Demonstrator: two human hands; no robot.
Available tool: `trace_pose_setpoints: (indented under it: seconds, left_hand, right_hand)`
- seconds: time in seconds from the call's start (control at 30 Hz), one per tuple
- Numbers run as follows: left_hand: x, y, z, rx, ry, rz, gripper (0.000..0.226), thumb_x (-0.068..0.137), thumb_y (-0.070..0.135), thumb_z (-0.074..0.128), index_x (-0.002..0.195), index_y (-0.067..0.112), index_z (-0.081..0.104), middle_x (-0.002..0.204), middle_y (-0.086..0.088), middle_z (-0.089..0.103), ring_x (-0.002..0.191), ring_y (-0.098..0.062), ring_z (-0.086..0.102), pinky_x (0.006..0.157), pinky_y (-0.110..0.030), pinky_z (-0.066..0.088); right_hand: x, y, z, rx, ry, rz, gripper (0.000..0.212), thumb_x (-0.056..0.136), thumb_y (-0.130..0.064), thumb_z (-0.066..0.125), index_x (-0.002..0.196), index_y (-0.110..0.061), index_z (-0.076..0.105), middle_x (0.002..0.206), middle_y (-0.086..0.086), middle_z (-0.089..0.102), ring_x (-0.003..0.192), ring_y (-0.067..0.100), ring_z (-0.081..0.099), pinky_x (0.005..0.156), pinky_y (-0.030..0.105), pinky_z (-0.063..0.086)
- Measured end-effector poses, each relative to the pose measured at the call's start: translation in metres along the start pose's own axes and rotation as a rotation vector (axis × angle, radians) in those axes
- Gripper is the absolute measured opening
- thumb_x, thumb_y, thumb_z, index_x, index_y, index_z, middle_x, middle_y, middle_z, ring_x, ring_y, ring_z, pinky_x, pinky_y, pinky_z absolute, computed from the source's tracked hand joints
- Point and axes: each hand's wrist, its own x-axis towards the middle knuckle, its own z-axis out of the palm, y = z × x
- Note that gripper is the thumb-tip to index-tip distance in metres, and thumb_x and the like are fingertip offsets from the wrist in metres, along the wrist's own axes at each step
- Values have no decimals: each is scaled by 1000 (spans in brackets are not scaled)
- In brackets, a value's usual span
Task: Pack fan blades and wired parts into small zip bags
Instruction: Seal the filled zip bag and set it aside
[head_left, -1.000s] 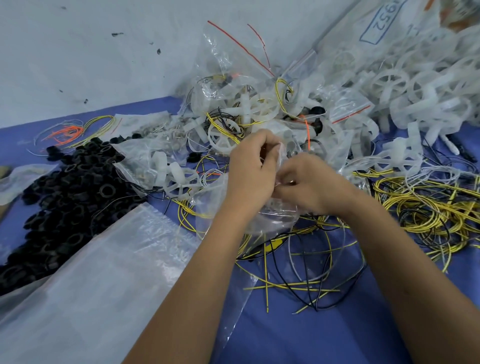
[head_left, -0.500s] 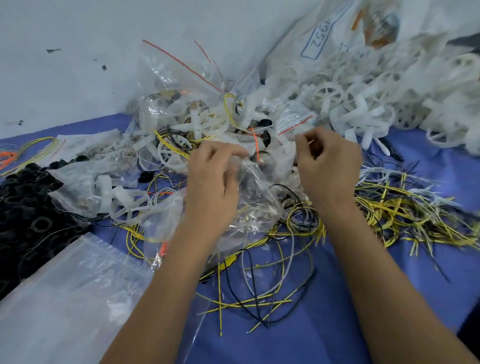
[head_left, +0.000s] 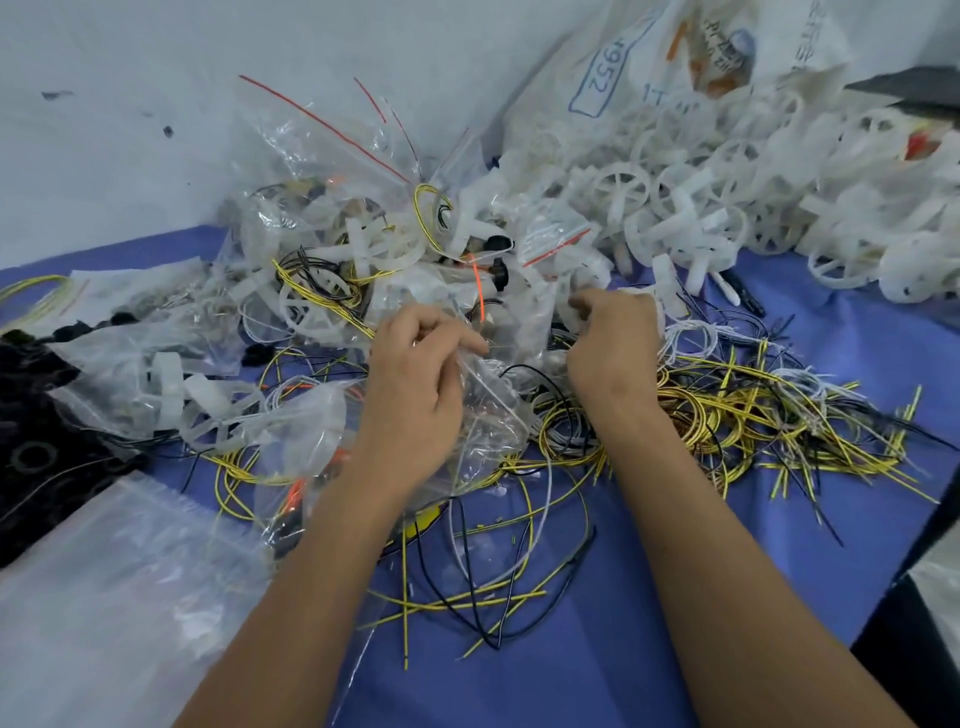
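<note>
Much clutter on blue tabletop (head_left: 649, 649)

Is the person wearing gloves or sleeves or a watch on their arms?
No. The left hand and right hand are bare, with no gloves. Both forearms are uncovered as far as the picture shows, so no sleeves can be seen. There is no watch, bracelet or ring in view on the wrists or the fingers that show.
</note>
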Motion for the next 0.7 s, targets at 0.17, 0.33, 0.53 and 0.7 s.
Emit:
trace_pose_setpoints:
  seconds: [0.17,0.33,0.53,0.7]
  left_hand:
    - [4,-3,-12,-62,-24,-32,36,90,-9,54,103,18,74,106,0,55,104,-22,52,89,-35,45]
    - [8,-14,-24,-70,-80,-128,33,92,-4,56,103,23,72,107,0,57,106,-25,55,92,-44,49]
    - [6,-21,-24,-66,-89,-144,34,91,-2,56,99,28,70,108,-3,58,108,-25,55,92,-47,49]
    - [6,-25,-23,-75,-84,-140,34,92,-3,55,102,24,73,108,2,58,106,-21,56,88,-41,50]
  right_hand:
    - [-1,-4,-13,255,345,-21,30,99,-3,55,126,-7,68,111,12,74,105,28,67,90,41,55]
    - [-2,0,-16,84,324,46,25,99,-25,63,122,-19,70,101,13,70,112,32,56,95,45,42]
    - [0,6,-20,96,151,137,37,93,-6,62,129,-13,67,119,16,71,112,35,63,95,41,50]
    - [-2,3,-22,137,388,58,29,94,-15,66,122,-20,71,103,13,71,103,31,59,84,37,48]
